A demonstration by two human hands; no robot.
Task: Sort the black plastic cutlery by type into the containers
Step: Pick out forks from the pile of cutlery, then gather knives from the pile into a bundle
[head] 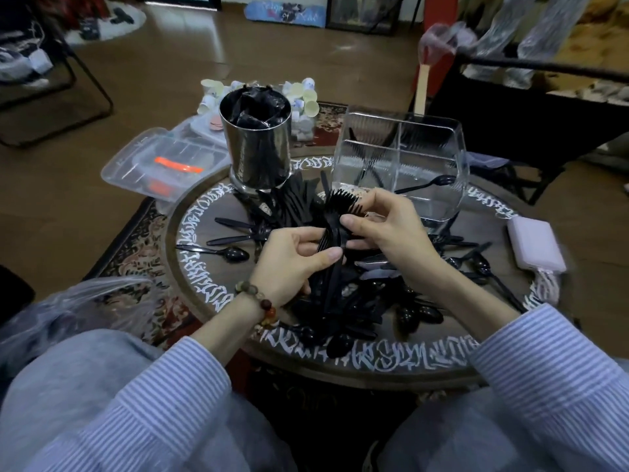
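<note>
Head camera looks down on a round dark wooden table (190,233) with white script painted around its rim, strewn with loose black plastic cutlery (357,301). Above its middle, the left hand (289,264) grips a bundle of black plastic forks (335,233) by the handles, thumb curled over the front and fingers wrapped behind. The bundle's long axis runs from near to far, leaning slightly right, with the tines fanned out at the far end, pointing away from the person. The right hand (391,229) pinches the bundle just below the tines, thumb and index finger closed on the fork necks, the other fingers curled above.

Beyond the hands, a shiny cylindrical metal cup (256,144) stands upright at the table's far edge, with black pieces inside. To its right stands a clear glass container (398,161) split into compartments; a few black pieces stand in it, which compartment I cannot tell. One black plastic spoon (425,185) lies at its base, bowl pointing right. Another black spoon (218,252) lies on the left of the table, its long axis left to right, its bowl toward the middle. A pale pink rectangular case (534,243) rests at the right rim.
</note>
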